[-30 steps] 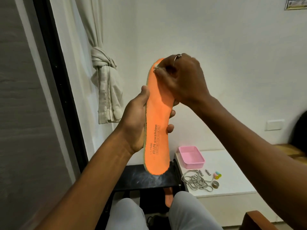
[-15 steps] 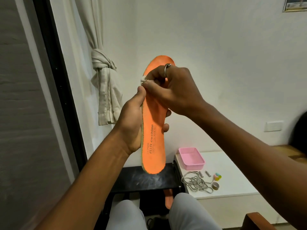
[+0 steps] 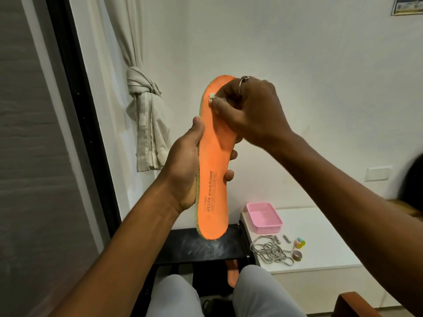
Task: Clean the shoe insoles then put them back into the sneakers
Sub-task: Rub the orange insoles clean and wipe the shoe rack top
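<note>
Both busy: L hand [image 3: 183, 167] grips insole [image 3: 211, 207], R hand [image 3: 253, 113] pinches white wad [image 3: 211, 97].

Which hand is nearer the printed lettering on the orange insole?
Left. The left hand grips the insole right beside the lettering; the right hand is up near the toe end, pinching a white wad.

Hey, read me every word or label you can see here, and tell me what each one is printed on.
"AIR cushion": on the insole, toward its heel end, running lengthwise.
Smaller boxed line beside "AIR cushion": too blurred to read.
Tiny word at the heel end of "AIR": too blurred to read.
Framed print on the wall, top right: any text is too small to read.
</note>
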The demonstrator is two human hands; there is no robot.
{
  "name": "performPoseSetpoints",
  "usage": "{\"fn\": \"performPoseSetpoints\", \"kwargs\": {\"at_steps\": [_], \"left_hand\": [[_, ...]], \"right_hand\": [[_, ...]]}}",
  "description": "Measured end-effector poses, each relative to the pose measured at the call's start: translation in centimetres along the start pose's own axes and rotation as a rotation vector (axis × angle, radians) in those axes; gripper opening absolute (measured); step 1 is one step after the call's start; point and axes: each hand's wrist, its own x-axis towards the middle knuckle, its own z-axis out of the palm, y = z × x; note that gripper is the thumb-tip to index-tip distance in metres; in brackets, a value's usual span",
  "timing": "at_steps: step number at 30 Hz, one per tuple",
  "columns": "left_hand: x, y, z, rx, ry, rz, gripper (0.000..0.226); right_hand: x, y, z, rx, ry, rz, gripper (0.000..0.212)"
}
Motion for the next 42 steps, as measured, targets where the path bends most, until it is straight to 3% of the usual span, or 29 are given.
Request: {"fn": "performPoseSetpoints", "kwargs": {"at_steps": [4, 9, 13, 18, 22, 27, 32, 35, 38, 42], "left_hand": [[0.0, -0.3, 0.1, -0.007, -0.028, -0.011, 0.065], [0.0, 0.2, -0.2, -0.002, 0.022, 0.024, 0.06], [0.1, 0.3, -0.1, -0.087, -0.056, 0.067, 0.059], [0.2, 0.5, -0.4, -0.268, -0.037, 0.112, 0.08], [0.4, 0.5, -0.8, -0.274, -0.006, 0.11, 0.087], [0.5, 0.3, -0.9, -0.203, -0.025, 0.066, 0.074], [0.5, 0.4, -1.1, -0.148, -0.068, 0.03, 0.063], [0.6, 0.5, -1.2, -0.15, -0.062, 0.023, 0.064], [0.8, 0.3, -1.3, -0.157, -0.059, 0.044, 0.063], [0.8, 0.1, -1.0, -0.143, -0.073, 0.008, 0.065]], "right_hand": [[1.0, 1.6, -0.3, -0.053, 0.084, 0.088, 0.015], [-1.6, -0.7, 0.0, 0.112, -0.096, -0.025, 0.009], [-1.9, -1.3, -0.1, 0.228, -0.113, 0.046, 0.009], [-3.9, -2.8, 0.9, 0.339, -0.246, 0.036, 0.006], [-3.7, -2.4, 1.5, 0.237, -0.222, -0.067, 0.011], [-2.8, -1.7, 2.0, 0.034, -0.134, -0.164, 0.013], [-0.1, -0.7, 2.3, -0.071, 0.098, -0.002, 0.015], [-0.6, -1.4, 2.8, 0.039, 0.06, 0.037, 0.013], [-1.8, -2.5, 2.8, 0.061, -0.047, -0.057, 0.013], [-0.1, -0.9, 2.3, -0.034, 0.052, 0.019, 0.017]]}}
